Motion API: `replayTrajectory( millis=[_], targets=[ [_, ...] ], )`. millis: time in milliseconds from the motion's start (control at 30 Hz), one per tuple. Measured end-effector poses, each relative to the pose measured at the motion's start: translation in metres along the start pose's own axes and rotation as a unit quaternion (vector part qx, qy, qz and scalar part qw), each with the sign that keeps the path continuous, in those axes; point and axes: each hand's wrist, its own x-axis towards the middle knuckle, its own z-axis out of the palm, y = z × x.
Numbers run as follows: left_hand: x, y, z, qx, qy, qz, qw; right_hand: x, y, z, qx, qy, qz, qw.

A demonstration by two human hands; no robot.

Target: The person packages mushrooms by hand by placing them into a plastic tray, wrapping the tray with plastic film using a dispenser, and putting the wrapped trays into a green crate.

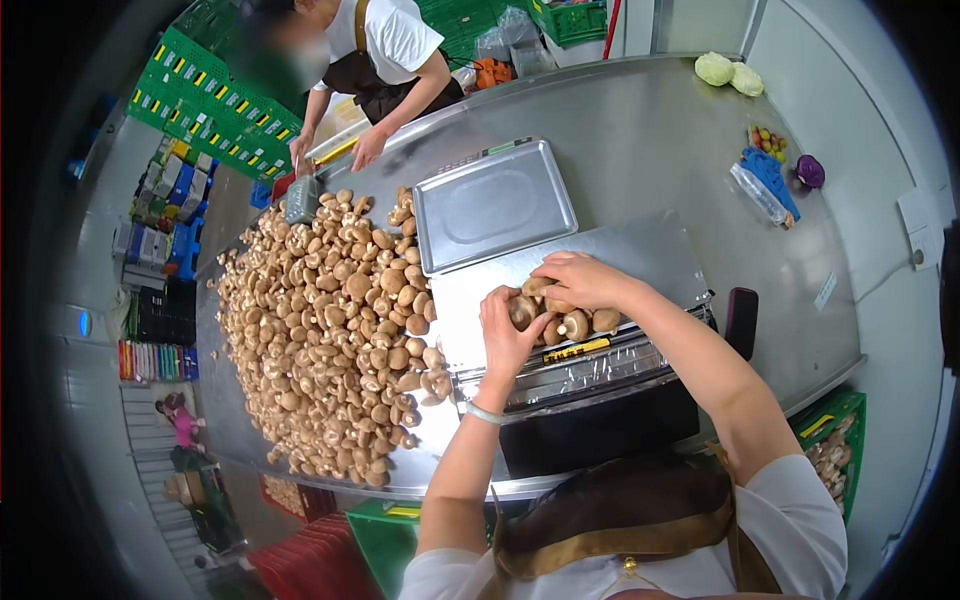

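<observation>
Brown shiitake mushrooms [573, 325] sit in a small cluster on the metal top of a film-wrapping machine [640, 250]. My left hand [508, 333] curls round the cluster's left side, thumb across the front and fingers on a large mushroom. From above and behind, my right hand [582, 281] closes over the mushrooms at the back. One mushroom in front lies with its pale stem up. What lies under the cluster is hidden. Just in front of it runs the clear film [600, 375] with a yellow-and-black label [577, 350].
A big heap of shiitake [330, 340] covers the table's left part. Beyond the machine lies a metal tray [495, 205]. A phone [741, 322] is at right; cabbages [728, 73] stand far back. Across the table, another person [390, 60] works near a clear package [301, 200]. Green crates [210, 105] are stacked behind.
</observation>
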Motion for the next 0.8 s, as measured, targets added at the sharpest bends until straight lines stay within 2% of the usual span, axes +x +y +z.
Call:
replayTrajectory(
  millis=[33,133,167,233,267,367,467,567,600,733,800],
  targets=[
    [0.002,0.000,0.000,-0.006,-0.001,-0.004,1.000,0.000,-0.001,0.000,-0.015,0.007,-0.013,1.000],
    [0.007,0.012,-0.009,0.009,0.035,0.073,0.997,-0.004,-0.006,-0.002,-0.019,0.015,-0.027,0.999],
    [0.010,0.018,-0.012,0.028,-0.013,0.086,0.996,-0.007,-0.006,-0.003,-0.013,0.014,-0.026,0.999],
    [0.014,0.026,-0.014,0.065,-0.114,0.110,0.985,-0.017,-0.004,0.000,-0.022,0.148,-0.051,0.987],
    [0.016,0.025,-0.012,0.048,-0.110,0.108,0.987,-0.023,-0.003,0.000,-0.029,0.213,-0.063,0.975],
    [0.018,0.023,-0.017,0.029,-0.135,0.087,0.987,-0.067,-0.030,-0.033,0.035,0.217,0.099,0.971],
    [0.018,0.019,-0.015,0.019,-0.124,0.105,0.987,-0.107,-0.036,-0.018,-0.032,0.123,0.169,0.977],
    [0.018,0.016,-0.020,0.006,-0.140,0.109,0.984,-0.124,-0.025,0.013,-0.146,0.180,0.071,0.970],
    [0.019,0.017,-0.023,0.002,-0.145,0.107,0.984,-0.125,-0.027,0.010,-0.137,0.198,0.063,0.969],
    [0.017,0.018,-0.029,-0.013,-0.155,0.090,0.984,-0.122,-0.053,-0.010,0.021,0.264,0.148,0.953],
    [0.015,0.015,-0.023,-0.055,-0.153,0.067,0.984,-0.101,-0.069,-0.016,-0.021,0.291,0.017,0.956]
  ],
)
